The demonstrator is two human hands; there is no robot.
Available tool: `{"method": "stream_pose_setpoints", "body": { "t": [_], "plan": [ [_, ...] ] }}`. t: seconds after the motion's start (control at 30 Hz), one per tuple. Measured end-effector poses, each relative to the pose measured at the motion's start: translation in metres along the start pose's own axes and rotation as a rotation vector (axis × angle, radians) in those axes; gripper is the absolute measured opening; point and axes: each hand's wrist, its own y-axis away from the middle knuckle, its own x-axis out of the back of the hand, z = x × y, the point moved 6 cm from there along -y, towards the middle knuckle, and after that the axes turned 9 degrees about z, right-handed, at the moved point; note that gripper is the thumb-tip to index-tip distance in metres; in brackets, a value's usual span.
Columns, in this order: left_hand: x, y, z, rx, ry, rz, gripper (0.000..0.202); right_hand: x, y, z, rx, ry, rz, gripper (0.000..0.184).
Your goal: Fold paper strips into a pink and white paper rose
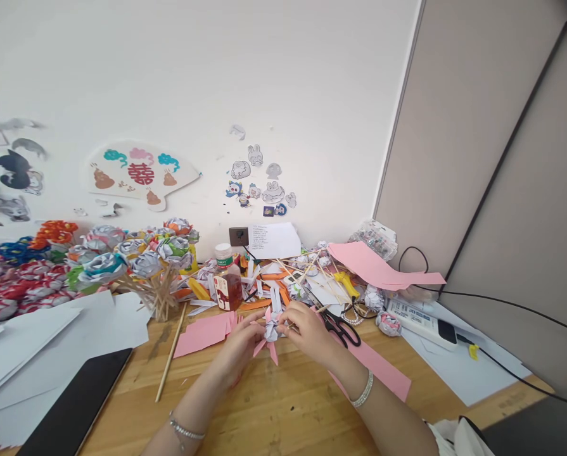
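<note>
Between my two hands is a paper flower (271, 329) with a white crumpled middle and pink pointed strips sticking out above and below. My left hand (245, 339) closes on its left side, fingertips pressed to the paper. From the right, my right hand (302, 326) pinches the flower's other side; a thin stick seems to pass by these fingers. Pink paper sheets (202, 334) lie left of my left hand. Black-handled scissors (340, 326) rest just beyond my right wrist, near a long pink paper strip (382, 370).
A bottle of reddish liquid (227, 282) stands behind the hands amid paper scraps. Finished paper flowers on sticks (145, 263) crowd the left. A loose wooden stick (172, 354), a black tablet-like slab (78, 405), white sheets (107, 323) and a power strip (423, 324) lie around.
</note>
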Motion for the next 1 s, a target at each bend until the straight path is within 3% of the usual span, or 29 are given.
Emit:
{"method": "stream_pose_setpoints", "body": {
  "t": [0.43, 0.67, 0.8, 1.0],
  "plan": [
    [0.0056, -0.0067, -0.0059, -0.028, -0.016, -0.027, 0.039, 0.0006, -0.0008, -0.0046, 0.086, 0.15, -0.038, 0.006],
    [0.0064, -0.0041, -0.0051, 0.005, -0.012, 0.019, 0.043, -0.0037, 0.0014, -0.0035, 0.171, 0.218, -0.068, 0.005],
    [0.0057, -0.0035, -0.0045, 0.004, -0.014, 0.029, 0.041, -0.0029, 0.0008, -0.0043, 0.158, 0.216, -0.066, 0.014],
    [0.0032, -0.0018, -0.0027, -0.005, -0.031, 0.017, 0.042, -0.001, 0.0, -0.0031, 0.106, 0.134, -0.043, 0.01]
  ]
}}
